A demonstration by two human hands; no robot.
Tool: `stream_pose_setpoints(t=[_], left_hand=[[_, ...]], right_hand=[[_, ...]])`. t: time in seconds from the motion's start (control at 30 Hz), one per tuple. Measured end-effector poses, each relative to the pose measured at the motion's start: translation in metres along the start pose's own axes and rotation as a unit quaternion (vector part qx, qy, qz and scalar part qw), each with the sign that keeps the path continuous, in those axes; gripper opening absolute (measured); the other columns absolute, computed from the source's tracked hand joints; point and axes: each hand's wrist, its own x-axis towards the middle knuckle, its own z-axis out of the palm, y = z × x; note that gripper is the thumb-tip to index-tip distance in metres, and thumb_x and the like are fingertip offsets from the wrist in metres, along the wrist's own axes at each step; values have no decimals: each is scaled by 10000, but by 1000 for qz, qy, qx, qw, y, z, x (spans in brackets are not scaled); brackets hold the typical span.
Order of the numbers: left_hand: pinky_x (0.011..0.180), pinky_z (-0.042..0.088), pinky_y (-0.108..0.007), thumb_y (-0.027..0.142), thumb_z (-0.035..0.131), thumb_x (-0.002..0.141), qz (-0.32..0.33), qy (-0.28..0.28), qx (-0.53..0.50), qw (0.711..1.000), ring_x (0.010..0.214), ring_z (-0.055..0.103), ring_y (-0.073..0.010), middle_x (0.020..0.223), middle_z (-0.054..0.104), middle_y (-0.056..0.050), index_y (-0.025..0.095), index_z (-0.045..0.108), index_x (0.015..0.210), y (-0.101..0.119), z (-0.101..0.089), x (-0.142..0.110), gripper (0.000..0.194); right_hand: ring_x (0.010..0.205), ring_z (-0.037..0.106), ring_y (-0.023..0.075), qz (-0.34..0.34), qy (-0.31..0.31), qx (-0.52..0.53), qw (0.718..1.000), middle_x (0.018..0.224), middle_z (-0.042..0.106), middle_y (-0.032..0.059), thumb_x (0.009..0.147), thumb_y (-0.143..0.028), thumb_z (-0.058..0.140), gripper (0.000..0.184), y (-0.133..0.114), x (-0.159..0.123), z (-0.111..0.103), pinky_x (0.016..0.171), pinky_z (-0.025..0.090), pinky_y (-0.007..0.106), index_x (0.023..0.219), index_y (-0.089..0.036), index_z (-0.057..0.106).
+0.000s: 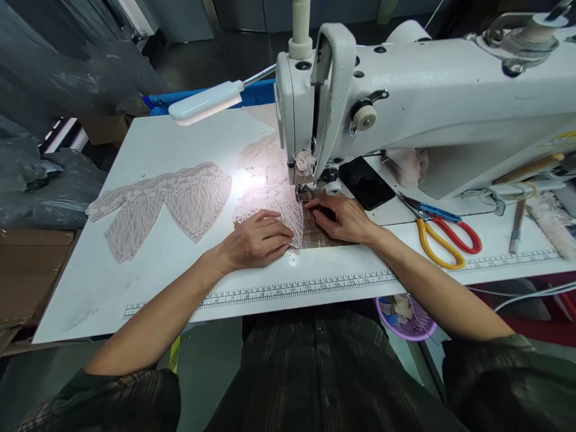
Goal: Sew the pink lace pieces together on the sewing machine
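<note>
A pale pink lace piece (270, 207) lies under the presser foot (299, 193) of a white sewing machine (405, 90). My left hand (261, 239) rests on the lace's near part, palm down, fingers stretched out over it. Close to the right of the presser foot, my right hand (342, 217) has thumb and forefinger drawn together at the lace's edge; the fingertips' exact hold is partly hidden. Beneath that hand is a brown plate with pale lines (315, 235). Another cut lace piece (166, 201) lies flat to the left.
A lamp (207, 103) lights the lace from behind. Right of my hands are a black phone (366, 183), scissors with red and yellow handles (443, 240) and a marker-like stick (517, 227). A printed ruler (279, 291) follows the table's front edge. Below hangs a purple basket (416, 327).
</note>
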Motion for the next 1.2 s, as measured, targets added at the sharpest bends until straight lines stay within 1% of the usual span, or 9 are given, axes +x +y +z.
stream_pose_setpoints(t=[0.1,0.17,0.3,0.43,0.6,0.7,0.83,1.1,1.2], left_hand=[[954,563,-408,154,575,905,-11,-9,-14,1000,826,711,-135,932,765,-1,217,699,891,-1,1,1,139],[913,581,-404,174,584,909,-12,-13,-18,1000,833,712,-148,939,766,-9,215,700,903,-2,1,1,123],[811,613,-373,188,579,924,-10,-9,-3,1000,855,711,-168,981,761,-46,193,703,924,-1,3,0,124],[801,612,-350,150,535,937,-11,-12,7,1000,910,701,-189,1059,739,-116,133,711,982,3,1,2,183],[803,579,-377,164,492,923,-5,-89,-10,996,832,690,-190,949,748,-70,176,740,911,-2,-11,21,248],[809,548,-376,161,515,876,-2,-108,-31,994,770,674,-170,872,743,-32,216,746,827,-9,-15,29,242],[768,533,-333,154,510,873,-19,-84,-48,995,770,671,-153,873,741,-28,213,740,836,-15,-12,27,241],[729,544,-313,152,525,926,-8,-25,43,999,781,662,-162,953,737,-56,148,717,907,-13,-1,18,193],[740,559,-314,165,529,934,-17,-28,68,997,797,658,-167,985,731,-66,144,712,918,-10,1,18,185]], right_hand=[[976,573,228,-80,-5,-30,996,1065,644,91,914,-260,496,346,0,-8,6,875,452,411,1196,-233,695],[1017,554,243,-99,-16,-41,994,1097,625,100,915,-260,504,338,0,-9,6,888,442,433,1182,-256,711],[1038,541,251,-98,-27,-54,993,1119,608,109,924,-260,506,332,1,-8,6,886,440,439,1181,-264,715],[1057,532,260,-98,-26,-76,992,1133,602,116,931,-259,501,334,0,-9,6,890,440,443,1192,-258,709],[1033,531,259,-97,-26,-90,991,1124,598,116,926,-209,491,348,-3,-10,5,891,447,451,1190,-262,711],[1029,525,269,-98,-27,-96,990,1109,596,124,921,-205,497,344,-4,-10,5,884,454,456,1183,-249,717],[1011,523,273,-88,-37,-112,989,1111,591,131,930,-225,498,337,-5,-10,5,874,459,457,1191,-240,711],[972,536,275,-52,-56,-201,977,1105,587,160,974,-278,448,380,-10,-5,6,769,461,396,1296,-221,641],[944,540,275,-36,-70,-229,970,1067,595,162,977,-288,434,392,-13,-1,7,719,451,368,1312,-221,626]])
